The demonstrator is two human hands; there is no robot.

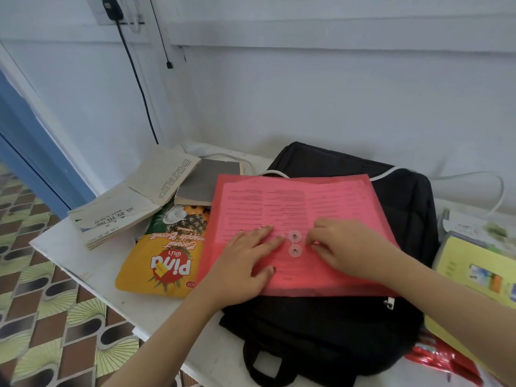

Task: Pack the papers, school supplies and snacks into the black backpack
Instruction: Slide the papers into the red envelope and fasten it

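Observation:
A black backpack (329,328) lies flat on the white table (92,263). A translucent red document envelope (301,208) with printed papers inside rests on top of it. My left hand (243,263) presses flat on the envelope, left of its two clear string-tie buttons (295,243). My right hand (349,247) sits just right of the buttons with fingers curled toward them; whether it pinches the string I cannot tell. A yellow Pina biscuit bag (159,261) lies to the left, partly under the envelope.
Worn open booklets (134,202) and a grey notebook (206,182) lie at the back left. A yellow folder (474,275) and a red snack wrapper (444,358) sit at the right. White cables run behind the backpack. The table's edge drops to patterned floor at left.

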